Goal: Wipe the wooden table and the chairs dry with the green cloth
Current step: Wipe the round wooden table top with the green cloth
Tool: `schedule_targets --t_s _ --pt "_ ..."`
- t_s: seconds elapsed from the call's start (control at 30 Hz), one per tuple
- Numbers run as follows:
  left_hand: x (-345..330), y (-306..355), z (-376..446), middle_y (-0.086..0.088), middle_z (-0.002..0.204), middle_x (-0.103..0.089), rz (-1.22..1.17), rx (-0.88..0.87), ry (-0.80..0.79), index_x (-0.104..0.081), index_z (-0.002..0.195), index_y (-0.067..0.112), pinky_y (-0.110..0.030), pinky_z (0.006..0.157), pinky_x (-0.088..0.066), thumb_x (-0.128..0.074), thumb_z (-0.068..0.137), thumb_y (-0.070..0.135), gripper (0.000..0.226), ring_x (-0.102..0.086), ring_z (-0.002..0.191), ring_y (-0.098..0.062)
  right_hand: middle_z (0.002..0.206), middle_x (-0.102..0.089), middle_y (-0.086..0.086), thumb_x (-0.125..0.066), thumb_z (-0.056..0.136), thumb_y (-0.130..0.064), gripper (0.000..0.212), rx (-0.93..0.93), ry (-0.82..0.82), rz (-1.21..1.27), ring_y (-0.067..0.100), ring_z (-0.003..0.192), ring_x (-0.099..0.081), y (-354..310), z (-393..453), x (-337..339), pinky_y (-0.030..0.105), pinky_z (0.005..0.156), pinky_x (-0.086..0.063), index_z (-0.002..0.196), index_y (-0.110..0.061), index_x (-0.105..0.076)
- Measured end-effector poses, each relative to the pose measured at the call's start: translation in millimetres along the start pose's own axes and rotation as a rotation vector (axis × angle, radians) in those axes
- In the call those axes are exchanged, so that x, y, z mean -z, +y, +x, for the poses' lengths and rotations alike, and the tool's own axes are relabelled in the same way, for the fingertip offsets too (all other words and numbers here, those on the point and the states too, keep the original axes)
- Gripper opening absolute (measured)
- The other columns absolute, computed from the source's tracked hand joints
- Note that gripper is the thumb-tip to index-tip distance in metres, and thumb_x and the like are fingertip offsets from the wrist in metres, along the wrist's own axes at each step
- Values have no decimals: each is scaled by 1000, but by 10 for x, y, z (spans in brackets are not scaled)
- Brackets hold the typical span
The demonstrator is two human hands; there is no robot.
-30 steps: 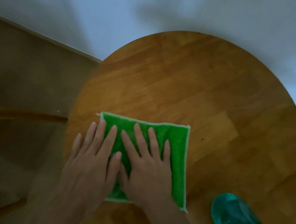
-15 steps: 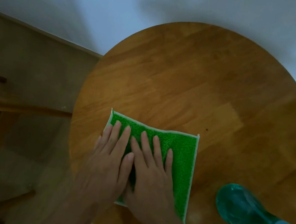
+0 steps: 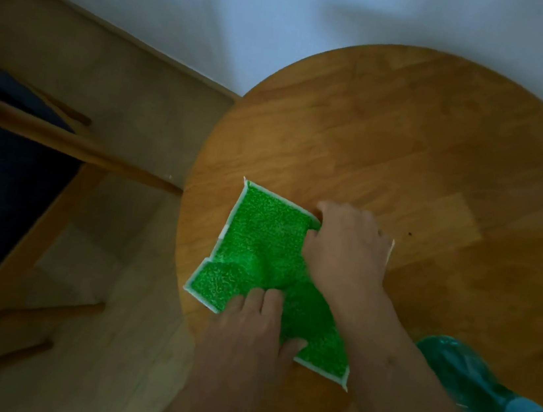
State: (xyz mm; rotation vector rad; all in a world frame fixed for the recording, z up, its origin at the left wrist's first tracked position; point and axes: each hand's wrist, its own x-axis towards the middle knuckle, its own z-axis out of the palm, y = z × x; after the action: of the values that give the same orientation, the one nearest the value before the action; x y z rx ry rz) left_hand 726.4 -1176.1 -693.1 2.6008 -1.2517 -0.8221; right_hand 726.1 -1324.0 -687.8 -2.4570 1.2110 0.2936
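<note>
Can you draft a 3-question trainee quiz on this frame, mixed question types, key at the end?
1. True or false: the green cloth lies on the round wooden table.
2. Multiple choice: the teal spray bottle sits (A) at the table's far edge, (B) on the chair, (C) on the table at the near right.
3. Short answer: which side of the table is the chair on, as the person sees it?

Key
1. True; the left hand and right hand both rest on it.
2. C.
3. Left.
</note>
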Motion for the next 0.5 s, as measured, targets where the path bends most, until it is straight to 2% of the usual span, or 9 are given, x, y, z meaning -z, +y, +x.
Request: schedule_targets --t_s 0.07,0.1,0.17,0.23,0.3,0.37,0.4,0.5 --pt "-92 37 43 6 118 -44 1 180 -51 -36 123 25 -25 82 -37 -52 88 56 49 -43 109 -14 101 -62 -1 -55 92 -24 15 -3 -20 17 26 101 -55 33 -9 -5 42 87 -41 106 -26 -60" --pt "-112 51 72 4 118 -45 -9 218 -58 -38 121 23 -27 83 -36 -54 89 51 46 -43 109 -16 98 -63 0 -55 91 -24 11 10 -29 41 26 95 -57 65 -13 0 42 84 -45 100 -26 -62" --pt "-115 67 90 0 112 -49 -20 220 -24 -46 113 19 -29 78 -37 -57 91 40 33 -46 105 -18 86 -63 0 -56 89 -27 7 43 -49 193 20 75 -59 151 -19 33 39 68 -51 86 -25 -61" --pt "-90 58 54 -2 105 -49 -13 184 7 -50 103 17 -30 73 -36 -54 94 31 17 -47 101 -20 69 -59 0 -58 87 -26 10 29 -81 458 12 51 -49 225 -52 90 30 47 -42 79 -21 -59" --pt "-79 42 -13 0 100 -45 15 135 54 -50 93 19 -30 70 -35 -49 94 21 3 -46 98 -20 58 -53 0 -61 85 -20 9 -32 -111 694 11 42 -39 262 -107 179 27 40 -33 76 -17 -59" --pt "-109 -1 -72 2 98 -44 -44 151 129 -47 91 21 -29 68 -36 -50 91 18 4 -47 97 -18 55 -51 -2 -63 84 -14 10 -66 -132 810 13 45 -41 261 -173 266 29 41 -33 75 -14 -58" --pt "-113 -21 -91 4 100 -46 -110 187 159 -48 97 21 -29 69 -38 -54 90 22 9 -48 97 -17 56 -51 -2 -64 84 -12 12 -69 -152 842 14 48 -43 235 -213 307 28 42 -34 74 -13 -58" --pt "-74 -50 -53 8 108 -48 -347 321 188 -43 114 24 -31 76 -43 -65 84 38 39 -48 97 -13 54 -52 -5 -66 86 -11 15 -29 -262 917 9 47 -43 106 -349 419 20 39 -35 74 -15 -58"
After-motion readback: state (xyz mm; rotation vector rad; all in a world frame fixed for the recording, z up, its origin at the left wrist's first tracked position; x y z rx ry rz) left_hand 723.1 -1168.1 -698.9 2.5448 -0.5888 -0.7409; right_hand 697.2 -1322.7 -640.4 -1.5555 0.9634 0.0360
